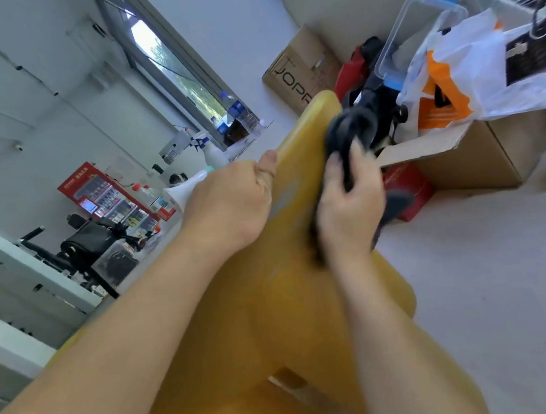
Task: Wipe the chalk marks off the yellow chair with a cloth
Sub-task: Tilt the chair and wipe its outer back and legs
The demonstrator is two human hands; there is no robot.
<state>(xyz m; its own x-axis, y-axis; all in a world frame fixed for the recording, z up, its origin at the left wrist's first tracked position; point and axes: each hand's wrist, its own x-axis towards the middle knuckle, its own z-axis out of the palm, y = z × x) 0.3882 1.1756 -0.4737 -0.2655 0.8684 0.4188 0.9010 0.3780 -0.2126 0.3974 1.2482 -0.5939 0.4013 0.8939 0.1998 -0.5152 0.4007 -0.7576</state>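
Note:
The yellow chair (pixel 276 308) fills the middle of the tilted view, its backrest rising toward the upper right. My left hand (pixel 230 205) grips the left edge of the backrest, thumb over the rim. My right hand (pixel 346 208) is shut on a dark cloth (pixel 348 133) and presses it against the backrest's front face near the right edge. Faint pale chalk marks (pixel 284 198) show on the yellow surface between my two hands. Part of the cloth hangs below my palm.
An open cardboard box (pixel 469 153) with a white-and-orange plastic bag (pixel 448 84), a clear container and dark items stands just behind the chair. A red box (pixel 409 191) lies beside it. White spray bottles (pixel 190 182) and a black bag (pixel 95 240) sit on the counter at left.

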